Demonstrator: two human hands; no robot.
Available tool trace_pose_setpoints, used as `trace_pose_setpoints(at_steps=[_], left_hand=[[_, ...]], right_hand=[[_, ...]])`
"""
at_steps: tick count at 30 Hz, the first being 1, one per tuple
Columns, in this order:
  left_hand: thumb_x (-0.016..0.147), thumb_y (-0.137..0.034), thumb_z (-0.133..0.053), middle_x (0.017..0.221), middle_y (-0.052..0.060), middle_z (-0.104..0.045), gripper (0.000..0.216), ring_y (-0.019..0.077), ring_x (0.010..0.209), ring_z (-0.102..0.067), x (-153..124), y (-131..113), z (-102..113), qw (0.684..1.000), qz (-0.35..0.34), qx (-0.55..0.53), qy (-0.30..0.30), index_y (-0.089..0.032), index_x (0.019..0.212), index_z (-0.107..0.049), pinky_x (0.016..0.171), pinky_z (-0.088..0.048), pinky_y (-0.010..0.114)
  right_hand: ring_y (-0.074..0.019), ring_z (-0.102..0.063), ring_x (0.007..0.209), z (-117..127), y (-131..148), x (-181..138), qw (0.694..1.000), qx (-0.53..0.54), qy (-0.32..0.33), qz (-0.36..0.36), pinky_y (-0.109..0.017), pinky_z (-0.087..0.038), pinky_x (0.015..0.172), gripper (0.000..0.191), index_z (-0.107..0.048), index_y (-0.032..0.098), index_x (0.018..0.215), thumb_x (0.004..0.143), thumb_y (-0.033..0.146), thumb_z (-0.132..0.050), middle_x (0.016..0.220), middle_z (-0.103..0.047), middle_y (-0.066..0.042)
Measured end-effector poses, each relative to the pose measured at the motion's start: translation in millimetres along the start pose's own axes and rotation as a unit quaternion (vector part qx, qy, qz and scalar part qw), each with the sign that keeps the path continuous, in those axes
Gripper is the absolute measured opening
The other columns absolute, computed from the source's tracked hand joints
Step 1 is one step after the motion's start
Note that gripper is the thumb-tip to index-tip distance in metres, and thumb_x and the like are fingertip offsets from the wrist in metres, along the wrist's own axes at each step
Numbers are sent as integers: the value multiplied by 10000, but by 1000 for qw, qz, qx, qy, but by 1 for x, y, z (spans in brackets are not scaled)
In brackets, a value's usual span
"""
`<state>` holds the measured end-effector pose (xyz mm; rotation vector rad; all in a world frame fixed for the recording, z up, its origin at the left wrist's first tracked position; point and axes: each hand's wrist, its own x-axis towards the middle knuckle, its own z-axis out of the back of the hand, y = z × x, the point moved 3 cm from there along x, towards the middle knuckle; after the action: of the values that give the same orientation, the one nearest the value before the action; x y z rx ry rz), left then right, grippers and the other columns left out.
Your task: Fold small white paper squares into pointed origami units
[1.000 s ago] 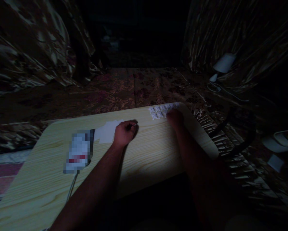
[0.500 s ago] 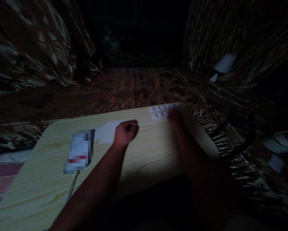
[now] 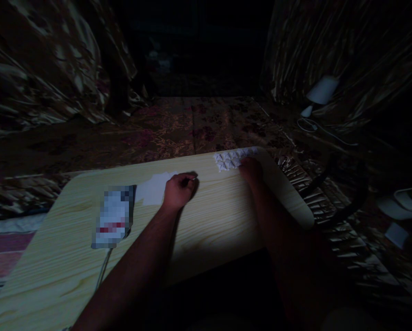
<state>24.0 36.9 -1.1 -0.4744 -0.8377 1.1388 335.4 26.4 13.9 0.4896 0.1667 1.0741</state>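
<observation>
My left hand (image 3: 178,191) rests on the wooden table with its fingers curled closed. Whatever it may hold is too dark and small to make out. Beside it, partly under the wrist side, lie flat sheets of white paper (image 3: 152,191). At the table's far right, small folded paper pieces (image 3: 228,163) with raised centres stand in two rows. My right hand (image 3: 251,170) is at the right end of the nearer row, its fingers bunched on a folded piece there. The hand itself hides most of that piece and the fingertips.
A blurred-out phone-like device (image 3: 112,218) with a cable (image 3: 103,269) lies on the left of the table (image 3: 209,220). Beyond the right edge are a white lamp (image 3: 323,89), a cap (image 3: 403,202) and a small pale box (image 3: 396,234). Patterned curtains hang behind in dim light.
Both hands keep nearly the same place and pose. The view has shifted very slightly.
</observation>
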Motion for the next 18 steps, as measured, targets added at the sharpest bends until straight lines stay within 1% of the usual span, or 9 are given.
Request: trace_pose_setpoints(at_steps=[2, 7, 12, 16, 18], left_hand=[[823, -366, -642, 1046, 76, -792, 252, 248, 991, -739, 0, 0, 0, 1000, 0, 2, 1, -223, 976, -783, 985, -564, 396], [823, -368, -641, 1050, 79, -792, 253, 249, 996, -738, 0, 1, 0, 1000, -2, 3, 2, -221, 974, -781, 991, -563, 403], [823, -367, -637, 1056, 78, -792, 249, 247, 1006, -738, 0, 1, -1, 1000, -1, -2, -3, -225, 969, -779, 1003, -559, 404], [823, -360, -635, 1072, 72, -790, 252, 243, 1019, -734, -1, 0, 0, 1000, -5, -11, -2, -226, 983, -777, 1002, -558, 398], [831, -354, -630, 1071, 69, -790, 247, 239, 1016, -733, -1, -1, 1, 1000, -7, -18, -4, -229, 984, -778, 995, -561, 394]], right_hand=[[-229, -705, 1035, 0, 0, 0, 1000, -1, 2, -7, -294, -525, 909, 287, -759, 218, 1033, 814, 180, -577, 1117, -772, -82], [-215, -696, 1037, 2, 1, -1, 1000, -13, -1, 15, -285, -508, 932, 286, -754, 206, 1030, 811, 168, -574, 1116, -766, -81], [-204, -687, 1050, 9, 6, -7, 1000, -13, 6, -10, -273, -500, 921, 283, -735, 202, 1063, 831, 187, -572, 1135, -754, -83], [-228, -662, 1114, 15, 26, -18, 999, -23, -12, 21, -297, -480, 975, 286, -714, 152, 1098, 866, 253, -581, 1174, -727, -142], [-231, -667, 1100, 15, 43, -26, 999, 0, -24, 40, -309, -488, 972, 306, -709, 167, 1120, 865, 291, -594, 1156, -733, -128]])
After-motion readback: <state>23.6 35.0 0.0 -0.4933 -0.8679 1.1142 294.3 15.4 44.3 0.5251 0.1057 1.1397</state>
